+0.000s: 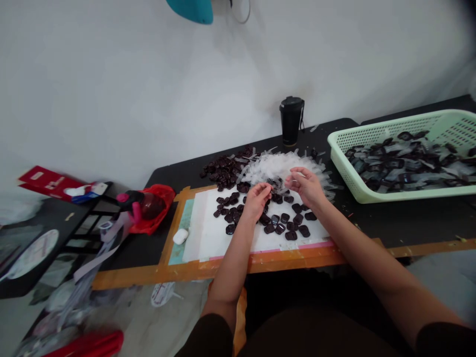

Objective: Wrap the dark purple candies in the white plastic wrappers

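Note:
My left hand point(257, 199) is closed in a pinch over the white work sheet point(208, 218). What sits between its fingertips is too small and blurred to make out. To its right, my right hand point(305, 187) is open, its fingers loosely curved and apart, with nothing visible in them. Small dark, glossy rounded-square pieces point(291, 226) lie scattered on the sheet below both hands. Just behind the hands is a heap of clear plastic strips point(277, 166). A pile of dark pieces point(225, 171) stands left of that heap.
A pale green basket point(351, 181) at right holds many dark pieces with clear strips. A black tumbler point(291, 121) stands behind the heap. On the left are a white case point(180, 236), a red bag point(169, 196) with a bottle, and a red box point(50, 183).

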Demonstrator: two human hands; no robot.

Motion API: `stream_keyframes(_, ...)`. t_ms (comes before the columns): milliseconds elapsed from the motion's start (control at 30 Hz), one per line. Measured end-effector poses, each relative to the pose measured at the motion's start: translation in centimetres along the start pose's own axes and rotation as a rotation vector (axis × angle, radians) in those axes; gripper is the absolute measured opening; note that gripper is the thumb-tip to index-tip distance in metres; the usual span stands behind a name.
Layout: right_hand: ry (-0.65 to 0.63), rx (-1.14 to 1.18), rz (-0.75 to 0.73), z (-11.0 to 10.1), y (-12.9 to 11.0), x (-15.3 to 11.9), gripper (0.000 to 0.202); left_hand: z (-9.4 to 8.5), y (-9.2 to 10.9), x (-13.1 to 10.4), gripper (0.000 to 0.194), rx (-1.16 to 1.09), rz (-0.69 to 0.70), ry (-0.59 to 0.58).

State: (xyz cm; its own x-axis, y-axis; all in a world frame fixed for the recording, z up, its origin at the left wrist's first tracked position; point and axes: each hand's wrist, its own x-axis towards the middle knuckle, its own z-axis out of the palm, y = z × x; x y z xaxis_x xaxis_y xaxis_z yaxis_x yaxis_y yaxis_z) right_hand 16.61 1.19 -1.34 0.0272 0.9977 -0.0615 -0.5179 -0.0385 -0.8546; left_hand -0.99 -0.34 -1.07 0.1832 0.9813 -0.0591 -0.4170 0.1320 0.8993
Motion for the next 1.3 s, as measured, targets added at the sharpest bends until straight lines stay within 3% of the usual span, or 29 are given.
stream_keyframes(167,-0.054,0.107,0.057,0.3,-0.4,-0.4,0.030,0.1,-0.6,0.0,0.021,0.081,0.017,-0.025)
stream_keyframes(367,-0.085,0.080,0.079,0.3,0.0,-0.4,0.032,0.2,-1.2,0.2,0.027,0.080,0.033,-0.042)
stream_keyframes(500,-0.119,0.063,0.049,0.5,0.2,-0.4,0.034,0.3,-0.8,0.1,0.030,0.030,0.013,-0.004)
stream_keyframes(767,-0.192,-0.012,0.177,1.1,0.2,-0.9,0.033,0.0,-0.8,0.3,0.036,0.061,-0.013,0.089)
stream_keyframes(1033,-0.326,-0.175,0.085,1.6,0.9,-1.5,0.035,0.2,-1.1,0.2,0.031,0.036,0.040,0.069)
stream_keyframes(1300,-0.267,-0.255,-0.028,2.1,1.3,-1.9,0.034,0.6,-1.5,0.1,0.037,0.118,0.029,0.026)
